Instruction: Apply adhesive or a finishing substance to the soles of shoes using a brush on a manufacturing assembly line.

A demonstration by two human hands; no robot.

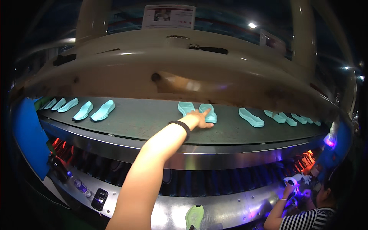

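My left hand (200, 118) reaches over the dark green conveyor belt (153, 122), a black band on its wrist. Its fingers are spread, touching a turquoise shoe sole (207, 114), with the thumb out by the heel end. Just left of that, a second turquoise sole (186, 108) lies partly behind the fingers. My right hand is out of the picture. At the lower edge shows a pale green sole (194, 216) with a black tip; I cannot tell what supports it.
More turquoise soles lie on the belt at left (102, 110) and right (251, 117). A beige machine hood (115, 73) overhangs it. Below, a metal ledge (226, 211) bears a black phone-like object (99, 199) and a bottle (79, 184). A person in striped sleeves (306, 219) works at lower right.
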